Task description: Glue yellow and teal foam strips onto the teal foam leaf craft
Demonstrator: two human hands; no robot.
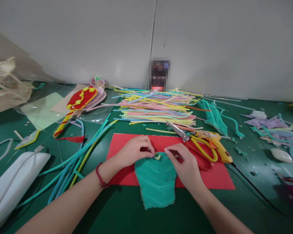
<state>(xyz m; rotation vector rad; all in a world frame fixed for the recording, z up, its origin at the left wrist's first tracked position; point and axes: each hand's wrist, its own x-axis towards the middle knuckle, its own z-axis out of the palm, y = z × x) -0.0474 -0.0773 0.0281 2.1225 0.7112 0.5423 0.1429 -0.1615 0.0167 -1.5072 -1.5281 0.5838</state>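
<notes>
A flat teal panel made of pipe cleaner strips laid in a chevron lies partly on a red sheet and partly over the table in front of it. Near its top edge is a small bent yellow piece of pipe cleaner. My left hand is closed in a pinch at the panel's upper left edge, beside the yellow piece. At the upper right edge, my right hand pinches too, thumb against fingers. What exactly lies between the fingertips is partly hidden.
Scissors and a yellow hot glue gun with a black cord lie right of my hands. Behind is a pile of pastel pipe cleaners. A red fan-shaped piece, loose blue strips and a white box are leftward.
</notes>
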